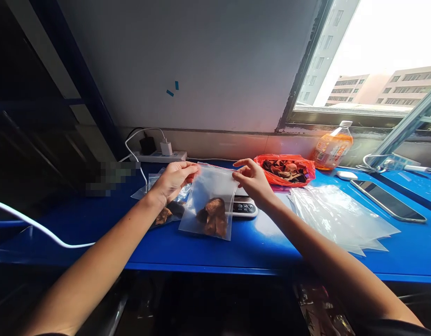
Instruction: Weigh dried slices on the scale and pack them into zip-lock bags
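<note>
Both hands hold a clear zip bag (210,198) by its top edge, above the blue table (264,242). My left hand (173,179) pinches the top left corner and my right hand (252,179) pinches the top right corner. Brown dried pieces (212,217) lie in the bottom of the bag. Behind the bag sits a small white digital scale (245,207), partly hidden. Under my left hand lie other filled clear bags (166,212) with brown pieces.
A red plastic bag (285,169) of dried pieces sits at the back. A stack of empty clear bags (337,217) lies to the right, with a phone (388,199), an orange drink bottle (332,148), and a power strip (159,155) with white cables at back left.
</note>
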A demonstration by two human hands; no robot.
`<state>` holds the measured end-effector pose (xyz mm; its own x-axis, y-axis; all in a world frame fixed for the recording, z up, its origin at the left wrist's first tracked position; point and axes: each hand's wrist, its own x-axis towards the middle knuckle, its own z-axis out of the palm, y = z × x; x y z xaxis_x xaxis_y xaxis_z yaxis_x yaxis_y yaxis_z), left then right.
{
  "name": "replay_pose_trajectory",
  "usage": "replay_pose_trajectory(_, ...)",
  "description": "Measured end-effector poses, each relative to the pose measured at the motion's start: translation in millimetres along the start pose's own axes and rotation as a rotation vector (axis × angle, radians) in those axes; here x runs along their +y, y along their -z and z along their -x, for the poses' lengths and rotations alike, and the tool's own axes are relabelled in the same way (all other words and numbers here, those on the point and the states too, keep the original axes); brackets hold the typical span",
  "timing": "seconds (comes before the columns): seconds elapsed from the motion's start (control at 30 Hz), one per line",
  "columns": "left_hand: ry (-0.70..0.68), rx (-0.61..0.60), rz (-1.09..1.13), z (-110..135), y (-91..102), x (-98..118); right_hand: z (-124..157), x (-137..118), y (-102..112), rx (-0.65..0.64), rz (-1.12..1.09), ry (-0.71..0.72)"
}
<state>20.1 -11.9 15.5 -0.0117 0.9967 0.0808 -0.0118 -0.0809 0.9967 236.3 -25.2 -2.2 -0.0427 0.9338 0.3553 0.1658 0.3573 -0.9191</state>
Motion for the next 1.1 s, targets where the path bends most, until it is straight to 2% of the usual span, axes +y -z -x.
replay_pose_trajectory(0.07, -0.028, -0.034, -0.136, -2, 1.9, -2, 0, -1, 1, 0.022, 0.214, 0.099)
replay_pose_trajectory(0.13, -0.103, -0.073, -0.291, -1, 0.7, -5, 2, -6, -1, 0.032, 0.529, 0.271)
replay_pose_trajectory(0.23, -0.275, -0.085, -0.510, 8, -8.0, -8, 5, -16, -10, -0.077, 0.816, 0.454)
replay_pose_trajectory(0.37, -0.618, -0.026, -0.823, 25, -23.2, -7, 5, -25, -21, -0.218, 0.802, 0.473)
replay_pose_trajectory(0.43, -0.708, -0.010, -0.850, 30, -27.3, -6, 4, -24, -21, -0.238, 0.755, 0.470)
replay_pose_trajectory(0.6, -0.724, -0.018, -0.823, 30, -27.3, -10, 2, -18, -20, -0.262, 0.652, 0.471)
replay_pose_trajectory(0.87, -0.785, 0.024, -0.865, 34, -28.9, -7, 10, -25, -29, -0.182, 0.707, 0.388)
replay_pose_trajectory(1.1, -0.771, 0.149, -0.875, 31, -18.1, 11, 2, -21, -9, -0.153, 0.719, 0.267)
